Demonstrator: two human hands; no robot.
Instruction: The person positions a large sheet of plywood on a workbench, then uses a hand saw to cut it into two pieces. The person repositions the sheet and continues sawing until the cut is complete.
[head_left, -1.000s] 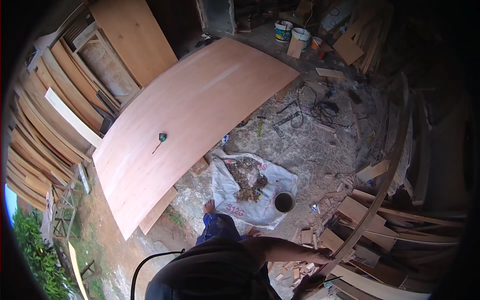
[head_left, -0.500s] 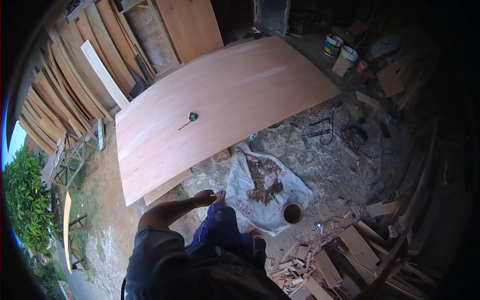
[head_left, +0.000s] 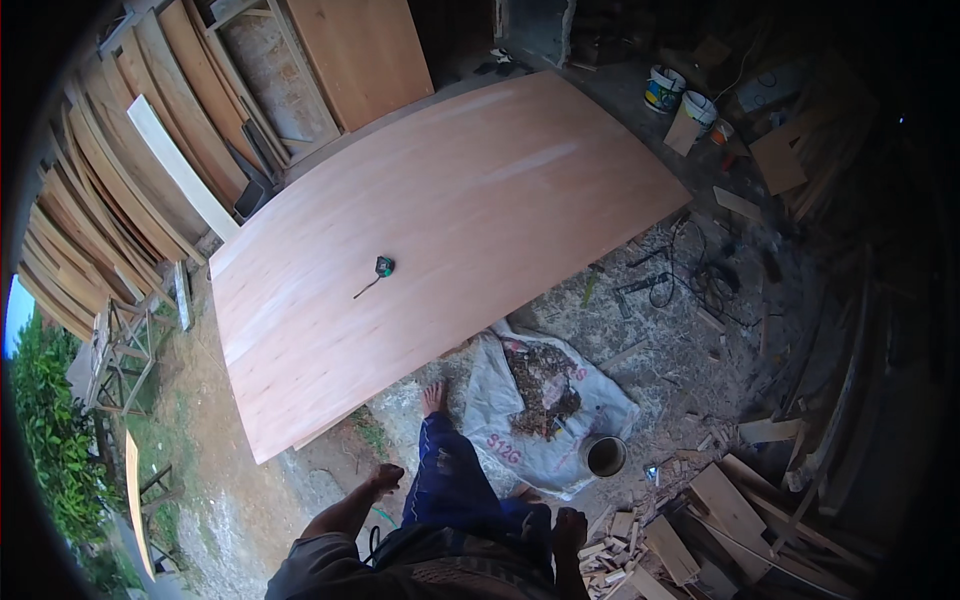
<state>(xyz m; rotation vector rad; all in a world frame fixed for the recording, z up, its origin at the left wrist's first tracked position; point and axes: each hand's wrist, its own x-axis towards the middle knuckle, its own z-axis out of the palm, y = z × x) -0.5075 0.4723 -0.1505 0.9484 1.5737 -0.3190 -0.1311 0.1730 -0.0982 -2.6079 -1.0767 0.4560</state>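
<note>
My left hand (head_left: pixel 385 478) hangs beside my left leg, fingers curled in; whatever they hold, if anything, is too small to make out. Low by my right hip, my right hand (head_left: pixel 570 530) is dark and closed, its inside hidden. Neither hand touches the large plywood sheet (head_left: pixel 460 200) lying flat in front of me. On that sheet rests a black and green tape measure (head_left: pixel 384 266) with a short dark strip sticking out toward me. My bare left foot (head_left: pixel 433 398) stands near the sheet's close edge.
A white sack (head_left: pixel 490 410) with debris lies right of my foot, a round tin (head_left: pixel 604 456) on its corner. Wood offcuts (head_left: pixel 690 520) are heaped at the lower right. Cables (head_left: pixel 690 270) cross the floor. Boards (head_left: pixel 120 170) lean at the left; buckets (head_left: pixel 664 90) stand far right.
My left hand has drawn back toward my body, away from the foot and the sheet. My right hand has come into view. The view has shifted; the tape measure stays on the plywood.
</note>
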